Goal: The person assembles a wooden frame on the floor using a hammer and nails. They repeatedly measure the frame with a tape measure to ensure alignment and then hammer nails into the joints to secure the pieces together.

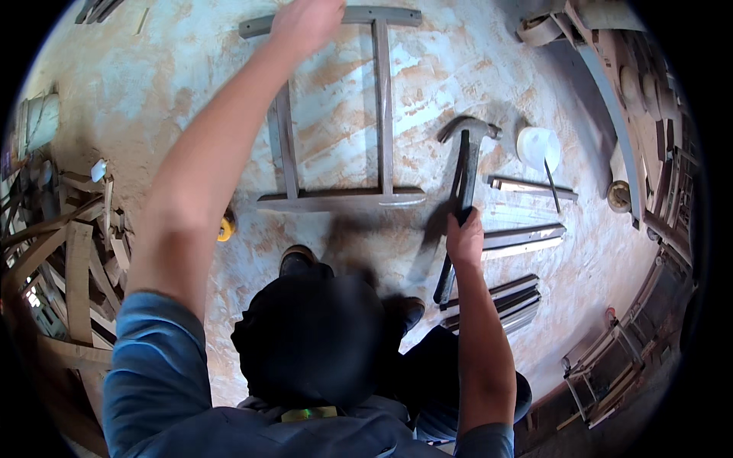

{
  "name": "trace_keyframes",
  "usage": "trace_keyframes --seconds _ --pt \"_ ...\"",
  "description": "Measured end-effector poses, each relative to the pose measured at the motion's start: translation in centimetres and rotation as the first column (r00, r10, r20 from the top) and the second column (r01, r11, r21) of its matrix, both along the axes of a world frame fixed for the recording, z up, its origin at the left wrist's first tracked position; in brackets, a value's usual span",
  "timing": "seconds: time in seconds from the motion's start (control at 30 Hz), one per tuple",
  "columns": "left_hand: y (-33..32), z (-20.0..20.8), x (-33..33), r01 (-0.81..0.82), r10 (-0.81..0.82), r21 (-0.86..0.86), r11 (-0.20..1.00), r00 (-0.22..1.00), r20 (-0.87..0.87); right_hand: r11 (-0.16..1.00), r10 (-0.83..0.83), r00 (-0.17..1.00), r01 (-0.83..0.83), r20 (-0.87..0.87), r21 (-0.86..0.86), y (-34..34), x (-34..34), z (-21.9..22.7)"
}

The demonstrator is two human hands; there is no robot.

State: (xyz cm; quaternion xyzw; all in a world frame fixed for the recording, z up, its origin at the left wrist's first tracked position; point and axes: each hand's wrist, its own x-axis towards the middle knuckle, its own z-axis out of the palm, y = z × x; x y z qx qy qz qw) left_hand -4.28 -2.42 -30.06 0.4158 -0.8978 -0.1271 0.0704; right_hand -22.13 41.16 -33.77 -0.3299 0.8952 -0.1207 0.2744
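Note:
My right hand [465, 238] is wrapped around the dark handle of a claw hammer [471, 156], whose curved metal head points away from me. Ahead of me is a wooden frame [383, 99], made of two long uprights between a near and a far crosspiece. Reaching out to the far crosspiece, my left hand [309, 27] overlaps it near the left upright. That hand is closed, but its fingertips are hidden, and I cannot see what is in them. The hammer is to the right of the frame, apart from it.
Several wooden strips [523, 238] lie on the floor to the right, near a white container [538, 147] with a dark stick against it. Scrap wood [79, 282] is piled at left. A round yellow object [225, 229] shows beside my left arm. More timber lines the right wall.

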Motion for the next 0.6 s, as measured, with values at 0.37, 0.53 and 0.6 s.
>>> trace_keyframes --seconds 0.37,0.53,0.6 --pt "26.8 -1.8 28.5 -0.578 0.464 0.230 0.783 0.788 0.404 0.976 0.091 0.994 -0.077 -0.058 0.206 -1.7 -0.2 4.1" --pt "28.0 -3.0 28.4 -0.627 0.535 0.192 0.755 0.757 0.375 0.993 0.119 0.993 -0.119 0.007 0.022 -1.7 -1.1 5.2" --pt "27.7 -3.2 28.2 -0.626 0.550 0.162 0.763 0.760 0.347 0.995 0.104 0.994 -0.104 0.019 -0.010 -2.3 -0.9 6.0"
